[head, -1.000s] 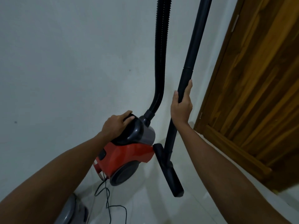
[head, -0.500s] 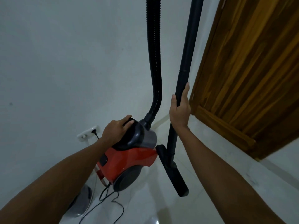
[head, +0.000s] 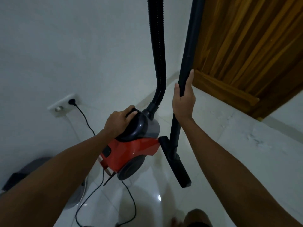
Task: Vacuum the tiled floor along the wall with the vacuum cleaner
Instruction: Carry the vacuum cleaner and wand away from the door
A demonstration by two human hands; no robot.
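Observation:
A red and dark grey canister vacuum cleaner (head: 134, 148) stands on the white tiled floor (head: 229, 145) close to the white wall (head: 65, 46). My left hand (head: 119, 119) grips the dark handle on top of it. My right hand (head: 184, 100) holds the black wand (head: 188, 63), which stands almost upright. The wand ends in a long black floor nozzle (head: 177, 166) just right of the canister. A ribbed black hose (head: 158, 54) rises from the canister's front out of the top of the view.
The black power cord (head: 85, 118) runs from a wall socket (head: 63, 104) to the vacuum's rear and loops over the floor. A wooden door (head: 254, 46) fills the upper right. A grey object (head: 32, 167) sits low at left. My foot (head: 196, 218) shows at the bottom.
The view has tilted downward: the socket, cord and more floor have come into sight. Both hands keep the same hold on handle and wand.

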